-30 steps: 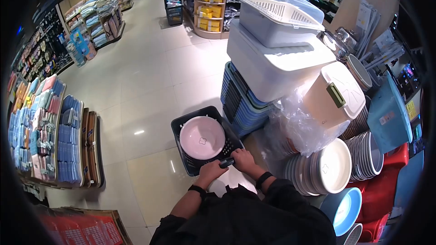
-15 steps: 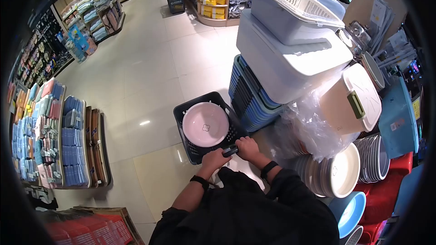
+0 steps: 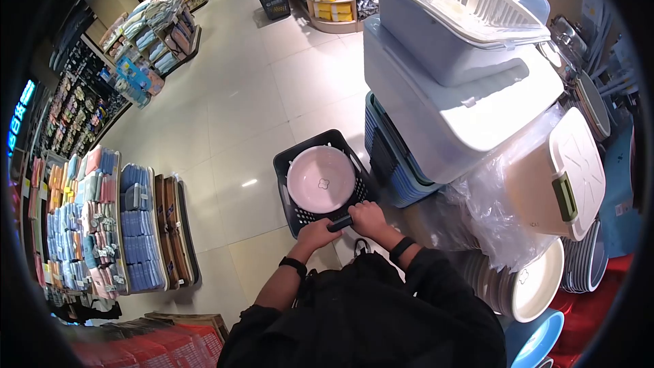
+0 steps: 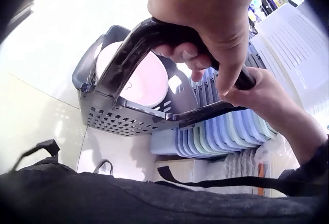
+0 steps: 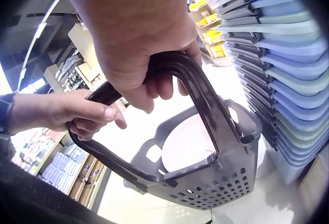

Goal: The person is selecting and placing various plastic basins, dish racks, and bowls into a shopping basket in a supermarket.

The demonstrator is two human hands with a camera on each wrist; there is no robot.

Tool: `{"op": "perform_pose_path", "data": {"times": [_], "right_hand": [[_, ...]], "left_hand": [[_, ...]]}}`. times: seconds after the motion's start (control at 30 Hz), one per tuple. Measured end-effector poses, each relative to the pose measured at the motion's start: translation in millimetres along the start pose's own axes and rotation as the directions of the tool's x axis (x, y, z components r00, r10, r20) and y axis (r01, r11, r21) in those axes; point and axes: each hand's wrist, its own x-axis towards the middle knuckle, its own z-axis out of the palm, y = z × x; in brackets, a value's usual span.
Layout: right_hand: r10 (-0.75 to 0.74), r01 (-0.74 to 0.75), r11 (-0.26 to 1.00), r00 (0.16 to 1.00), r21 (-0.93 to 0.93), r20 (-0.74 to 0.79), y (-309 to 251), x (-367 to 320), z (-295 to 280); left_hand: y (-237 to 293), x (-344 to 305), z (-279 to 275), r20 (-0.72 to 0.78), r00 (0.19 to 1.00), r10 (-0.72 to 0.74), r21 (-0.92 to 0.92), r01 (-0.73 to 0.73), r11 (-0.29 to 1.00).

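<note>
A dark grey shopping basket (image 3: 281,199) with perforated sides hangs in front of the body in the head view. Inside it sits a round pale pink basin (image 3: 310,180) with a small flower-shaped outline on its bottom. My left hand (image 3: 315,237) grips the left part of the basket's black handle (image 4: 134,47), fingers curled under the bar in the left wrist view. The right hand (image 3: 368,219) holds the same handle further right, its fingers wrapped round the bar (image 5: 198,88) in the right wrist view. Both wrists wear black bands.
Close on the right rise stacked white storage boxes (image 3: 436,123), blue-green crates (image 3: 395,170), a beige lidded box (image 3: 538,184) and cream basins (image 3: 541,286). Folded towels (image 3: 139,225) fill a display at left. Ahead runs a tiled aisle (image 3: 231,102) with another basket (image 3: 274,1) standing in it.
The towel display, far basket and box stacks have shifted rightward in the head view, and the nearby white boxes look larger. Both hands keep their hold on the handle; the basin stays in the basket.
</note>
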Motion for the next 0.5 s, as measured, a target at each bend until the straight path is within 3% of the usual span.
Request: {"op": "perform_pose_path", "data": {"times": [0.23, 0.3, 0.5], "right_hand": [[0.043, -0.043, 0.999, 0.999, -0.028, 0.003, -1, 44, 0], [0.082, -0.079, 0.996, 0.992, -0.039, 0.1, 0, 54, -1], [0.185, -0.182, 0.981, 0.981, -0.068, 0.05, -10, 97, 6]], "left_hand": [[-12, 33, -33, 0.01, 1.0, 0.027, -0.013, -0.027, 1.0], [-15, 44, -42, 0.021, 0.999, 0.05, -0.011, -0.049, 0.999], [-36, 79, -78, 0.025, 0.991, 0.129, 0.004, -0.129, 0.992]]}}
